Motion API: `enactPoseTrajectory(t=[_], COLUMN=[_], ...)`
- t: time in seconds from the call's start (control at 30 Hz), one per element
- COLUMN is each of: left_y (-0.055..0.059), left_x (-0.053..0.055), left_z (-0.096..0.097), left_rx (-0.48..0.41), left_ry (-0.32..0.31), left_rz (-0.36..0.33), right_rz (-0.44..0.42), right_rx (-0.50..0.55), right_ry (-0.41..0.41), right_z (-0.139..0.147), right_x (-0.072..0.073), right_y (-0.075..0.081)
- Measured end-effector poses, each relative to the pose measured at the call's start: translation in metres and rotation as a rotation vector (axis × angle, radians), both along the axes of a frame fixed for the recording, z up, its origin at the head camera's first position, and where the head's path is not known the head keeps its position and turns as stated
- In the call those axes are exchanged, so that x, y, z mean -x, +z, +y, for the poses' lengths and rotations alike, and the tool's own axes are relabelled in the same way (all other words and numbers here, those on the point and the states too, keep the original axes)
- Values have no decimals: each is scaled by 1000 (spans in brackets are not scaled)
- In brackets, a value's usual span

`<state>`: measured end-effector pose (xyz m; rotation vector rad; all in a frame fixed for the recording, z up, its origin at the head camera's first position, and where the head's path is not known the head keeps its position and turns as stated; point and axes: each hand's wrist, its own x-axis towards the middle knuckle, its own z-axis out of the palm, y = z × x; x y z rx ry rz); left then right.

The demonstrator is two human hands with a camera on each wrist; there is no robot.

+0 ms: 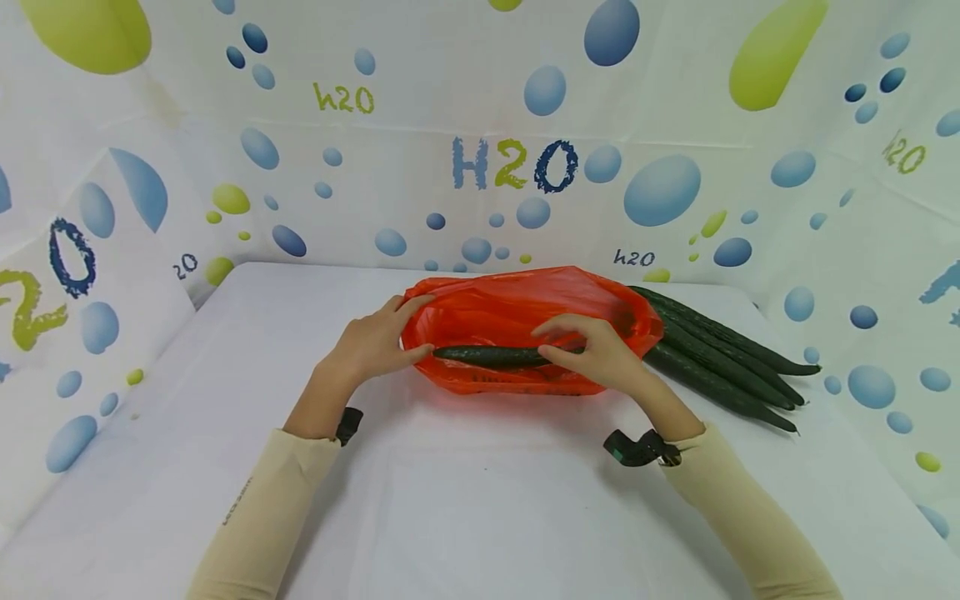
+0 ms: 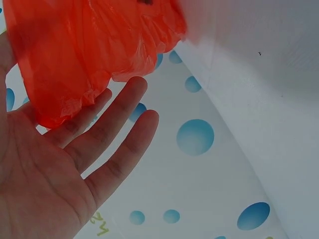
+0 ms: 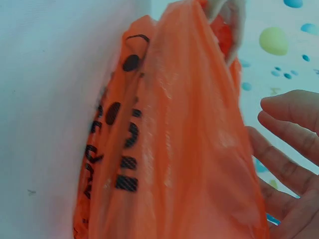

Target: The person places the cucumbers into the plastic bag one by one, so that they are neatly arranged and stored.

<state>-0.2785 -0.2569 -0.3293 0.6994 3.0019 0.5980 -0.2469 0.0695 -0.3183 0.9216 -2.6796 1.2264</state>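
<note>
A red plastic bag (image 1: 495, 304) lies on its side with its mouth spread wide, black print along its near side. One dark green cucumber (image 1: 487, 357) lies lengthwise inside the mouth. My left hand (image 1: 371, 342) is at the bag's left end, thumb near the cucumber's tip; in the left wrist view its fingers stretch out against the bag (image 2: 75, 59). Over the cucumber's right part is my right hand (image 1: 600, 354), thumb tip at the cucumber, fingers loosely bent. The right wrist view shows these fingers (image 3: 284, 169) spread, partly behind the red plastic (image 3: 184, 129).
Several more cucumbers (image 1: 712, 358) lie side by side to the right of the bag, their far ends hidden behind it. A white cloth (image 1: 465, 500) covers the table. Behind and at both sides hangs a white curtain (image 1: 420, 175) with blue and green drops.
</note>
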Motion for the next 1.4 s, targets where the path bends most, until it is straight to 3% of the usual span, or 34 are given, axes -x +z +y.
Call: enactPoseTrajectory(t=[0.57,0.87,1.07,1.4], left_y=[-4,-6,-8,-5], left_x=[1,2,2,1], left_z=[1,2,3,2], left_rx=[4,2,-2,10], left_ry=[3,-3,-2,1], left_rz=[3,22,24,24], right_rz=[60,85,45,78], right_rx=[46,134,206,309], right_ry=[-137,-235,-316,-397], right_z=[35,58,75,101], right_x=[-11,-16,-19,-14], right_y=[11,15,21,19])
